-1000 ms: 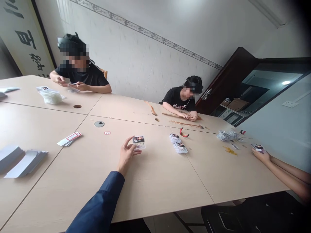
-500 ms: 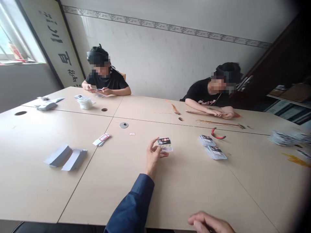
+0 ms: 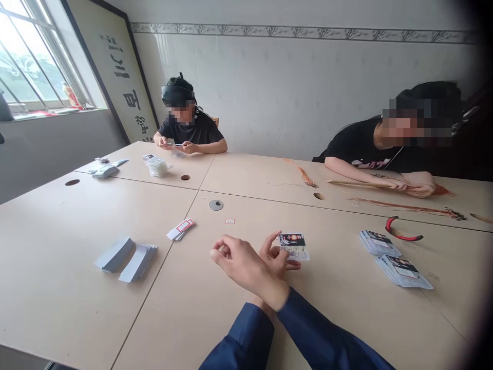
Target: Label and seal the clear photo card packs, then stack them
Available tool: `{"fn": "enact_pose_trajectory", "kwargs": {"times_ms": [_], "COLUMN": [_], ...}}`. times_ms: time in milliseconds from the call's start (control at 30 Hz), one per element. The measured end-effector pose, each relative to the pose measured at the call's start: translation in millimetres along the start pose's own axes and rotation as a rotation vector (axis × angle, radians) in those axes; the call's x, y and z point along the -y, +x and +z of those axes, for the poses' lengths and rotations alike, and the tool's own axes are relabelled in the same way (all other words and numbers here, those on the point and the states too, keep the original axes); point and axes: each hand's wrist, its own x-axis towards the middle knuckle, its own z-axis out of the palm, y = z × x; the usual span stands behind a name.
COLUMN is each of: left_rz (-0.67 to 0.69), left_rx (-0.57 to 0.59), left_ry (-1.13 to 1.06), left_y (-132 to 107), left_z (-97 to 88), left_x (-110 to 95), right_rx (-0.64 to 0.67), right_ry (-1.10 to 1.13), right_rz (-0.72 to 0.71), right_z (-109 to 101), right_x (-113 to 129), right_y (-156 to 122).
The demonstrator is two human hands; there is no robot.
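Observation:
My left hand (image 3: pixel 274 257) pinches a small clear plastic packet (image 3: pixel 296 252) with a black printed header and thin pale items inside. It is held just above the table. My right hand (image 3: pixel 244 264) crosses over my left wrist and points to the left. Its fingers are curled in, and whether anything is between them is hidden. Beyond it lies a small red-edged label (image 3: pixel 230 221). On the right are two stacks of similar packets, a nearer stack (image 3: pixel 404 271) and a farther stack (image 3: pixel 380 242).
Two stacks of pale paper strips (image 3: pixel 113 254) and a few red-bordered slips (image 3: pixel 181 228) lie on the left. A red and black curved object (image 3: pixel 402 229) sits by the packets. Across the table (image 3: pixel 185 308), two people handle packets and orange strands (image 3: pixel 404 205).
My right hand has moved from the bottom right up and left, across my left wrist. My left hand still holds the packet. The view has turned and shifted.

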Motion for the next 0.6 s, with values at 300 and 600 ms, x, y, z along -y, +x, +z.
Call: {"fn": "enact_pose_trajectory", "kwargs": {"times_ms": [300, 600], "left_rz": [-0.068, -0.068], "left_rx": [0.009, -0.032], "left_ry": [-0.029, -0.006], "left_y": [6.9, 6.4], "left_z": [2.8, 9.1], "left_x": [-3.8, -6.2], "right_rx": [-0.088, 0.079], "right_ry": [-0.077, -0.005], "right_rz": [0.101, 0.196], "right_z": [75.9, 74.3], "right_x": [23.6, 14.9], "right_y": [136.4, 154.3]}}
